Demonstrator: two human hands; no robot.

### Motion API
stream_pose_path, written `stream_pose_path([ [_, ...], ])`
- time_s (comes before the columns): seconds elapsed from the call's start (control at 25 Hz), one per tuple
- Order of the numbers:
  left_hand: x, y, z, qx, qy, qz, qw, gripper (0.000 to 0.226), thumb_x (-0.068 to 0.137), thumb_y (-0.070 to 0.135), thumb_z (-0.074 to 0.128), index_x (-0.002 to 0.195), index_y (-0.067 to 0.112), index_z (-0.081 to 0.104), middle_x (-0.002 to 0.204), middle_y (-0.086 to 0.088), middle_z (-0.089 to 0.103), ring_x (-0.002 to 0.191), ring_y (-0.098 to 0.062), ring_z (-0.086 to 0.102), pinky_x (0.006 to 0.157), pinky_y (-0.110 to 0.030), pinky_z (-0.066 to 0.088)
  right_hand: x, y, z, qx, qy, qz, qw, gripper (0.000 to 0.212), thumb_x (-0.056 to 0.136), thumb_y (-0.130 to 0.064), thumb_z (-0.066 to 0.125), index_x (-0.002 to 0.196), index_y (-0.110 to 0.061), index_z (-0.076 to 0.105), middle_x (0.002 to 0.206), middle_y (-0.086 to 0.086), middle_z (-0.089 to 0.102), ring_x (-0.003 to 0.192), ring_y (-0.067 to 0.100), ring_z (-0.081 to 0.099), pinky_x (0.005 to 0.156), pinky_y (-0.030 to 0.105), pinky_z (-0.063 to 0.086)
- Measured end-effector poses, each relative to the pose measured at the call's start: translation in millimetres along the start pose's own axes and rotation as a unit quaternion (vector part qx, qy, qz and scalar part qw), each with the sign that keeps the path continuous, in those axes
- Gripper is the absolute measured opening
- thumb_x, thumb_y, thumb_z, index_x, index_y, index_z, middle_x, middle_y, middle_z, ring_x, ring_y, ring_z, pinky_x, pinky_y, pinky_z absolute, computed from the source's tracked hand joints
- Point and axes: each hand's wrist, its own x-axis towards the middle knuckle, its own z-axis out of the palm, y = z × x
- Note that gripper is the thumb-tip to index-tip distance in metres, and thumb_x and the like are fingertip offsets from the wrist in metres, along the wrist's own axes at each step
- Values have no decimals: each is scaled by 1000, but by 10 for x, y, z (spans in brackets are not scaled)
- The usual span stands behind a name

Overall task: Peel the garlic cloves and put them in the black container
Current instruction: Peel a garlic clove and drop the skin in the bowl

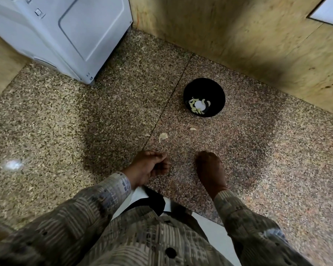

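Note:
The black container [204, 87] stands on the speckled stone counter [104, 116], toward the far right, with several pale peeled garlic cloves [198, 106] in its bottom. A garlic piece with loose skin [163, 136] lies on the counter between the container and my hands, and a smaller clove [193, 129] lies closer to the container. My left hand [150, 165] hovers near the counter's front with its fingers curled and the thumb against the forefinger; nothing shows in it. My right hand [210, 167] is beside it, back toward the camera, its fingertips hidden.
A white appliance [65, 35] stands at the back left of the counter. A tan tiled wall [258, 45] rises right behind the container. A small scrap of skin [146, 134] lies on the counter seam.

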Motion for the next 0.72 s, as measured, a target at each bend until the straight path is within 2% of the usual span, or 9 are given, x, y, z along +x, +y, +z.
stream_pose_path([
  [0.08,19,-5,-31,-10,1,5,1000,14,97,10,67,100,-2,73,80,-13,75,66,-20,73,58,-34,63,31,-56,-33,118,-47,84,988,20,99,-22,63,81,-20,70,73,-1,70,64,16,64,58,28,50],
  [0.12,22,-7,-50,-17,1,6,1000,12,97,9,67,96,-1,73,80,-13,75,67,-20,74,59,-34,63,27,-134,-53,258,-64,160,951,19,99,-17,65,82,-19,72,75,-1,72,67,16,66,59,28,52],
  [0.2,10,-19,-72,-30,-3,6,1000,9,98,5,64,96,-1,71,80,-14,76,69,-22,75,62,-35,64,-21,-366,-127,533,-112,274,793,16,101,-4,60,92,-8,71,85,9,69,78,20,65,67,28,58],
  [0.24,3,-23,-78,-37,-7,6,999,9,99,3,63,98,-2,70,82,-14,76,71,-23,75,64,-35,64,-31,-475,-165,604,-135,285,732,16,103,-1,56,94,-6,68,86,9,66,78,19,64,70,27,59],
  [0.28,-5,-21,-80,-41,-12,7,999,9,99,1,61,99,-3,69,84,-15,76,73,-24,76,66,-36,64,-32,-566,-180,639,-156,281,699,17,103,0,53,94,-5,66,85,8,65,76,16,64,71,26,59],
  [0.36,-27,-15,-80,-49,-23,10,998,10,99,-3,59,103,-6,67,93,-20,76,80,-27,77,68,-37,64,-38,-750,-232,672,-188,262,667,18,104,1,51,95,-4,66,82,6,66,74,13,66,70,24,60],
  [0.52,-99,7,-32,-88,-56,23,994,27,99,-6,55,123,-18,58,106,-24,74,87,-29,77,74,-39,64,-82,-968,-328,749,-216,252,574,19,104,1,47,94,-4,63,84,7,64,70,11,66,64,20,58],
  [0.64,-170,15,-31,-109,-68,43,991,31,99,-7,52,127,-21,54,100,-22,76,84,-29,78,71,-38,64,-128,-1014,-405,777,-245,236,529,10,95,-2,54,92,-3,64,87,9,64,71,12,64,63,19,58],
  [0.72,-212,0,-61,-112,-65,62,990,32,99,-6,52,127,-22,53,109,-28,73,96,-34,76,79,-40,64,-163,-1020,-478,789,-272,223,504,10,92,-1,55,93,-3,64,90,10,63,73,12,63,64,19,58],
])
